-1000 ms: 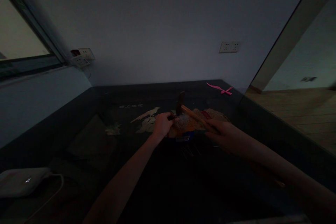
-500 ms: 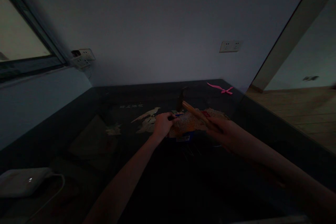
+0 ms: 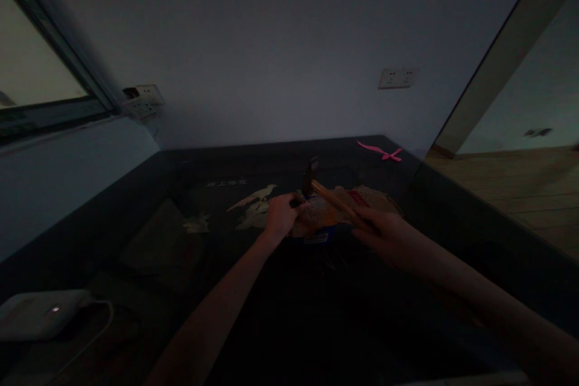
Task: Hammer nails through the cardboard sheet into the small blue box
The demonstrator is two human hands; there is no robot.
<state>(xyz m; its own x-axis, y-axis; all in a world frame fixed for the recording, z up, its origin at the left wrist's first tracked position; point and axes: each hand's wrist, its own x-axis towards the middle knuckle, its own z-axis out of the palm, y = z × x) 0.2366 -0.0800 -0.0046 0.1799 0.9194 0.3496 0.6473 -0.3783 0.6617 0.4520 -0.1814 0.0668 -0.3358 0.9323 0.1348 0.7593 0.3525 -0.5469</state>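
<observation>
My right hand (image 3: 377, 229) is wrapped round the wooden handle of a hammer (image 3: 332, 198). The hammer's dark head stands just above and beside the fingertips of my left hand (image 3: 284, 212). Those fingers are pinched together at the left end of a speckled, brownish object (image 3: 321, 211); whatever is between them is too small and dark to make out. A red patch marks the object's right part, and a blue piece with a pale label (image 3: 319, 237) shows under its near edge. All of this lies on a dark table (image 3: 280, 313).
A pink ribbon-like strip (image 3: 384, 152) lies at the table's back right. At the front left is a white device (image 3: 40, 313) with a cable. Behind the table rises a wall with sockets (image 3: 398, 78); a window is at the left.
The hammer head has come down slightly and to the left, towards my left fingertips, and my right hand has moved a little left with it. My left hand has stayed in place.
</observation>
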